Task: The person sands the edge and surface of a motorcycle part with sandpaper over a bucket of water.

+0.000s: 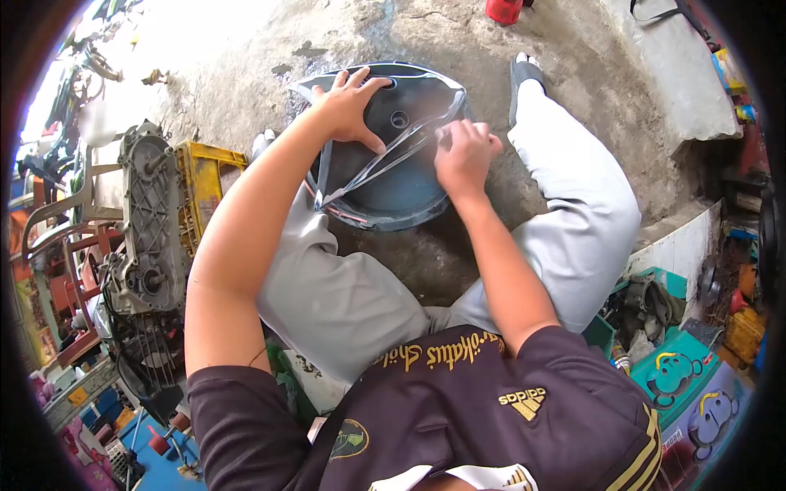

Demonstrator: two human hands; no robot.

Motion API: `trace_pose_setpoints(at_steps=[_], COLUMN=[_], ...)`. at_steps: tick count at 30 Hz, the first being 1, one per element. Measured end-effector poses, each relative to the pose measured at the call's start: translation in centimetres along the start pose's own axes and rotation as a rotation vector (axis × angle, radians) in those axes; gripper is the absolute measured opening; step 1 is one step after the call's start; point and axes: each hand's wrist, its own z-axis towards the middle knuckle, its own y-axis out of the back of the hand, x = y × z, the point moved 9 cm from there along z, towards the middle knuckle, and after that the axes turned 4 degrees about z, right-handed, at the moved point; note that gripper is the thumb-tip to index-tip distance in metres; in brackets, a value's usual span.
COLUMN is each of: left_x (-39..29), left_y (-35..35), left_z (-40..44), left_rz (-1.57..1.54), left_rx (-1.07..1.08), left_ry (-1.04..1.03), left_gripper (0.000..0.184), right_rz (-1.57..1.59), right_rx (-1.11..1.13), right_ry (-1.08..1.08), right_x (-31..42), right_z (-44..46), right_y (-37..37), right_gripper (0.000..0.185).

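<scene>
Tippy setup, could go sideways
Left hand splayed wide on the shiny-edged piece; right hand curled and blurred, can't be told if anything's held; the piece is laid across a dark tub, set on the floor between the legs; if one edge gets pushed harder, it could probably be tipped or scratched.
</scene>
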Motion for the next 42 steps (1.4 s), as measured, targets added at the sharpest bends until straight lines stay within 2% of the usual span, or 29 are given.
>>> trace_pose_setpoints(at_steps=[5,8,13,17,19,20,21,23,25,28,32,34,37,42], left_x=[0.0,0.4,-0.3,0.0,-1.4,-2.2,-2.7,-3.0,-3.7,-4.2,-5.4,-5.8,-5.8,-4.9], left_y=[-0.1,-0.6,0.3,0.1,0.3,0.5,0.7,0.6,0.8,0.7,0.5,1.0,0.7,1.1], left_z=[-0.4,0.0,0.2,0.1,-0.6,-0.9,-1.1,-1.3,-1.8,-2.2,-2.8,-2.4,-1.7,-2.0], left_rz=[0.010,0.005,-0.028,-0.024,0.168,0.220,0.222,0.261,0.308,0.339,0.396,0.414,0.451,0.515], left_rx=[-0.046,-0.051,-0.002,-0.047,-0.097,-0.107,-0.115,-0.066,-0.050,-0.015,-0.034,-0.024,-0.003,0.005], left_ry=[0.003,-0.007,0.018,0.049,-0.018,-0.040,-0.035,0.024,0.061,0.120,0.157,0.164,0.152,0.092], left_gripper=[0.136,0.138,0.141,0.137,0.139,0.130,0.130,0.132,0.134,0.132,0.128,0.127,0.125,0.133], right_rz=[0.012,0.094,0.221,0.351,0.309,0.229,0.148,0.115,0.083,0.170,0.258,0.294,0.331,0.306], right_rx=[0.134,0.126,-0.045,-0.028,0.030,0.107,0.183,0.241,0.411,0.503,0.514,0.435,0.510,0.380], right_ry=[0.179,0.195,0.101,0.149,0.232,0.359,0.489,0.530,0.432,0.333,0.326,0.418,0.335,0.281], right_x=[4.2,4.9,4.4,6.5,7.8,8.6,9.1,7.3,4.8,2.1,3.5,6.0,6.5,7.3], right_z=[-3.0,-3.6,0.2,2.2,2.8,3.3,3.7,5.2,6.4,6.6,6.4,6.1,6.0,6.6], right_y=[-1.5,-1.7,4.1,9.0,11.4,12.0,12.4,13.9,14.0,13.9,12.7,13.2,11.2,8.7], right_gripper=[0.011,0.009,0.012,0.012,0.008,0.008,0.008,0.010,0.010,0.011,0.013,0.015,0.014,0.021])
